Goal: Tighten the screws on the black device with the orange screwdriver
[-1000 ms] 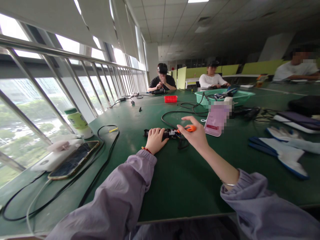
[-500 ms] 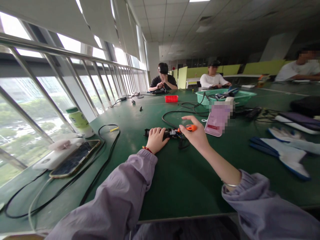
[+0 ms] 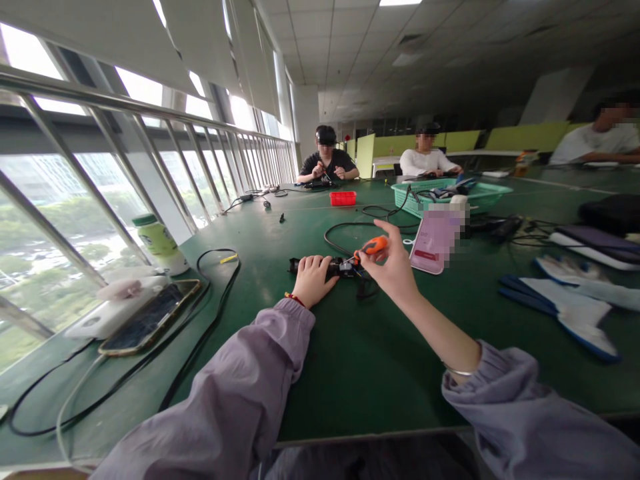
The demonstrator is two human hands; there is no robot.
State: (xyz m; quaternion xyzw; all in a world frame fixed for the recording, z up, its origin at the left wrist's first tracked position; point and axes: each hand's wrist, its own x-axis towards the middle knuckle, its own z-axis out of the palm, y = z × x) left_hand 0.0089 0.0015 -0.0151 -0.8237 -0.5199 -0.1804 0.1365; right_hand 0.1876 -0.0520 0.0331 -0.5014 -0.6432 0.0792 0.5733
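Note:
My left hand [image 3: 313,277] lies over a long black device [image 3: 295,265] on the green table, its fingers curled across the body and pressing it down. To the right of that hand the device shows an opened section with small parts and thin wires. My right hand [image 3: 393,263] pinches a screwdriver [image 3: 374,246] with an orange handle between thumb and fingers, the index finger raised. The screwdriver slants down to the left, its thin shaft reaching towards the opened section. Whether the tip touches a part there is too small to tell.
A pink-screened phone [image 3: 431,243] leans just right of my right hand, before a green basket [image 3: 487,200]. White-and-blue gloves [image 3: 583,310] lie at right. A dark phone [image 3: 150,319], a bottle [image 3: 160,245] and cables are at left. A red tray [image 3: 343,199] and people are beyond.
My right hand has lifted slightly and tipped the screwdriver's handle upward, its index finger now higher. My left hand and the device stay put. Across the table, a person's hand has come down from the face.

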